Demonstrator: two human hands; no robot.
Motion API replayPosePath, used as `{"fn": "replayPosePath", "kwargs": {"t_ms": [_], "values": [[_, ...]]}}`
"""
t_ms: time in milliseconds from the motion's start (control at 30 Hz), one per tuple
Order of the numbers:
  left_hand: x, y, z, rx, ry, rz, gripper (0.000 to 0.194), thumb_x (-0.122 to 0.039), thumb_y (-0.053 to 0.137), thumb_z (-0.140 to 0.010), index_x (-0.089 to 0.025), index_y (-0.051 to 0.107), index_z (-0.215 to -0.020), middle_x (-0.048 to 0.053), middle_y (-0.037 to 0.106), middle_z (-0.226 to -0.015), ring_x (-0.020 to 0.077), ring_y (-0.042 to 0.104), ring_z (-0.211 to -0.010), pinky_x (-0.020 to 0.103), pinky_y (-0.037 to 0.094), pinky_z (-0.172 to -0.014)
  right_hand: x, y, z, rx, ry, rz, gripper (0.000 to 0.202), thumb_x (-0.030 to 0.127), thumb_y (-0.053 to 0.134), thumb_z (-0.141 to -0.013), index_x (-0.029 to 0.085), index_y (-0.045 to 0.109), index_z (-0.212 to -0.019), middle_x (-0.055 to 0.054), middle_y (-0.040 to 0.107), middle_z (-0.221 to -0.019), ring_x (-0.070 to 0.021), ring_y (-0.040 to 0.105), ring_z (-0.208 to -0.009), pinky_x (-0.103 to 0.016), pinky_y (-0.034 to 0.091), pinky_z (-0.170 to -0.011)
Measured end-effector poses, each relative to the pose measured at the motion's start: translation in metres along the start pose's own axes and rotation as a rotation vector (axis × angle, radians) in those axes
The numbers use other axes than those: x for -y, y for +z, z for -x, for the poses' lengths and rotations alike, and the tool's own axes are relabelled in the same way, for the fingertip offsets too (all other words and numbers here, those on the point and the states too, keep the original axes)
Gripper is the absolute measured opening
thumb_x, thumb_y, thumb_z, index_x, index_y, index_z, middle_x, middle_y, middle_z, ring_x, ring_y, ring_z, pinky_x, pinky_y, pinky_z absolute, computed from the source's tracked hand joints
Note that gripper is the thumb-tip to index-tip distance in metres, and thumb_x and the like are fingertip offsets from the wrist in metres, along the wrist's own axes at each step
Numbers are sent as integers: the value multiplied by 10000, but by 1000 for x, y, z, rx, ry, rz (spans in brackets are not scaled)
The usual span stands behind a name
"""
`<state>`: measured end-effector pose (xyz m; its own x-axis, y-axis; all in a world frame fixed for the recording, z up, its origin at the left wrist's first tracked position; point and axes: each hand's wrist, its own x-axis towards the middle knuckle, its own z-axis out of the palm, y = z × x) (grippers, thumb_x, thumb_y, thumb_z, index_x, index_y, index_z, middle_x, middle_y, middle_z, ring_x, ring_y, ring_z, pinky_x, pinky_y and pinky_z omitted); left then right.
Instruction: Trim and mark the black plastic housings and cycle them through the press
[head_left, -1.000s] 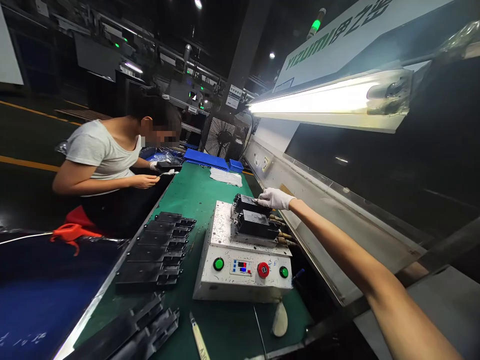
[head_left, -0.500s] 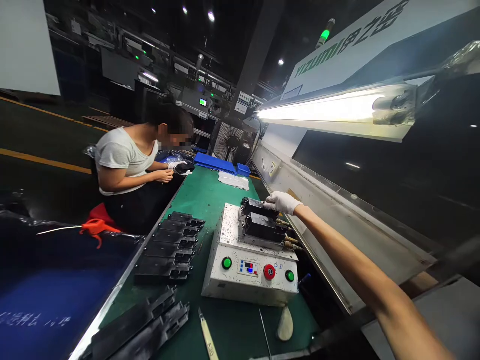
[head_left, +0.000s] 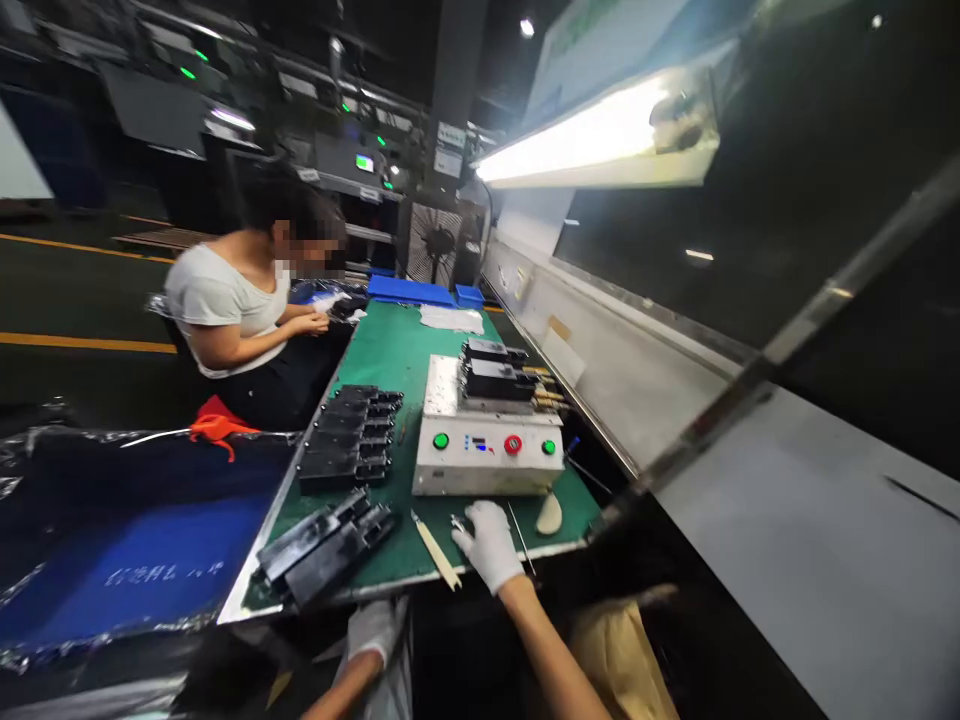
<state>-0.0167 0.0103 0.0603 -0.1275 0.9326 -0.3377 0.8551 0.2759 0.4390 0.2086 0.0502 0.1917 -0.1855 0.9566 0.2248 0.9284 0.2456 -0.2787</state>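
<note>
My right hand (head_left: pixel 489 545), in a white glove, is over the front of the green table (head_left: pixel 390 350), between a cream-handled knife (head_left: pixel 436 550) and a thin metal rod (head_left: pixel 520 530). Something small and metallic shows at its fingertips, too small to name. Below the table's front edge my left hand (head_left: pixel 371 630), gloved too, is blurred, with its fingers near a dark and pale shape I cannot make out. Two black parts (head_left: pixel 491 380) sit in the fixture on the white machine (head_left: pixel 487 460), untouched by either hand.
Several black parts (head_left: pixel 352 435) lie in a row at the left, with more black parts (head_left: pixel 326 550) in front. A pale rounded piece (head_left: pixel 549 514) lies at the right. Beyond the left edge sit a person (head_left: pixel 232 300) and a blue-lined container (head_left: pixel 172 550) with a red tool (head_left: pixel 217 427).
My right hand has left the black parts on the machine and come back to the table's front. My left hand has come into view below the edge. The camera view has shifted.
</note>
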Motion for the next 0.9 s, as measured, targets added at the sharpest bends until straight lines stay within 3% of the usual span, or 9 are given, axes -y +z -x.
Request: {"fn": "replayPosePath", "kwargs": {"t_ms": [67,167,267,367,433,567,700,800,900], "values": [[15,11,28,81,63,-29,456,-482,654,-943,-186,668,-1291,105,643,-1346,348,594,-1254,535,499,-1051,-6,0,4,12,60,12,255,409,739,-858,316,737,-1096,-108,710,-1203,-354,630,-1174,-529,492,-1028],[43,17,67,149,124,-57,498,-452,627,-915,-280,641,-1383,69,604,-1472,307,523,-1388,486,435,-1135,-29,-26,13,-18,223,59,293,403,559,-987,285,730,-1194,-126,689,-1280,-331,592,-1244,-491,463,-1062],[67,20,99,135,113,-75,532,-426,576,-857,-363,652,-1380,0,567,-1524,315,456,-1457,445,448,-1123,-58,-54,24,-26,391,110,360,355,428,-1044,235,761,-1106,-158,725,-1166,-318,638,-1141,-463,503,-982],[76,31,114,89,65,-99,543,-434,517,-867,-327,647,-1384,43,531,-1554,349,473,-1442,461,465,-1097,-79,-69,23,-15,525,166,363,389,484,-1032,149,753,-1071,-229,709,-1139,-338,645,-1107,-471,523,-926],[73,41,111,62,32,-116,584,-431,425,-928,-240,571,-1461,117,483,-1581,341,512,-1411,432,463,-1095,-89,-71,17,7,620,201,351,397,542,-1020,107,720,-1108,-240,692,-1153,-327,651,-1091,-479,536,-902],[57,54,86,32,-9,-147,665,-418,287,-1004,-49,410,-1544,263,427,-1576,340,521,-1395,420,433,-1111,-103,-67,6,89,723,196,311,444,641,-991,161,680,-1114,-85,703,-1104,-198,681,-951,-395,582,-846],[37,58,48,-10,-2,-122,701,-475,332,-993,-72,380,-1565,245,374,-1618,371,370,-1493,458,385,-1145,-113,-75,14,49,676,135,277,425,591,-1011,171,702,-1008,-66,738,-926,-158,684,-747,-311,582,-702],[21,58,22,44,-25,-28,699,-619,382,-950,-149,583,-1427,177,589,-1467,328,548,-1368,357,469,-1058,-120,-110,24,-71,584,102,232,326,541,-980,197,734,-997,-116,772,-913,-221,716,-745,-344,592,-674],[7,60,8,90,-98,29,756,-726,356,-910,-149,724,-1233,199,712,-1272,386,662,-1205,415,532,-954,-122,-170,5,-227,462,84,327,278,499,-952,189,717,-1178,-144,758,-1156,-269,728,-999,-397,599,-866]]}}
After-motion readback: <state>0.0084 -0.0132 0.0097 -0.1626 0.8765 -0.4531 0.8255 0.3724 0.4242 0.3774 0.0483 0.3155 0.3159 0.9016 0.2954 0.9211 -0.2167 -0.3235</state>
